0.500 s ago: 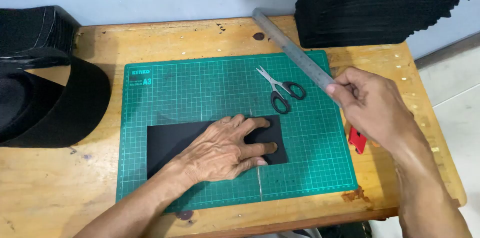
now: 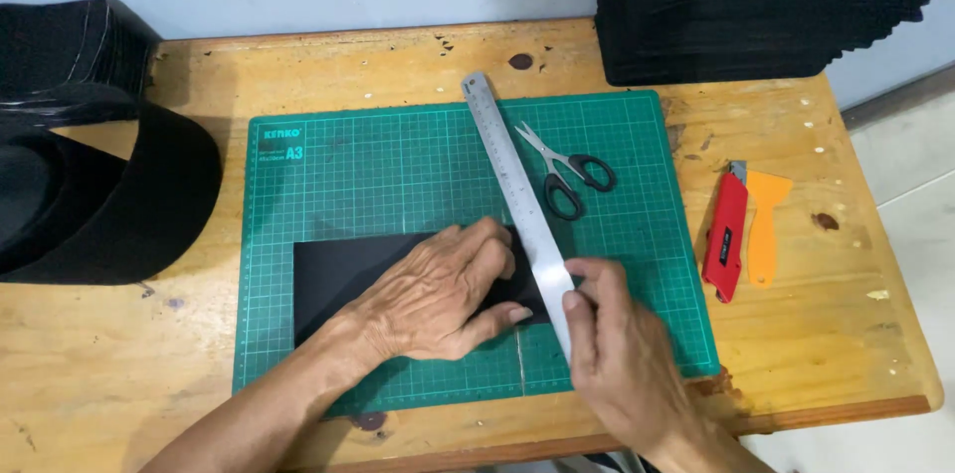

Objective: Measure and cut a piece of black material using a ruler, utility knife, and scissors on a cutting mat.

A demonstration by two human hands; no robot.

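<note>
Steel ruler [image 2: 517, 204] pinched at near end by right hand [image 2: 622, 359], laid slantwise over right edge of black sheet [image 2: 343, 269]. Sheet pressed flat on green cutting mat [image 2: 398, 165] by spread left hand [image 2: 438, 299]. Scissors [image 2: 567, 175] lain just beside ruler; red cutter [image 2: 726, 234] and orange scraper [image 2: 764, 224] set on counter [image 2: 846, 334], right of mat.

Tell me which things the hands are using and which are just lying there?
In use: left hand pressing the black sheet; right hand holding the steel ruler; green cutting mat.
Lying about: scissors, red knife, orange scraper.
</note>
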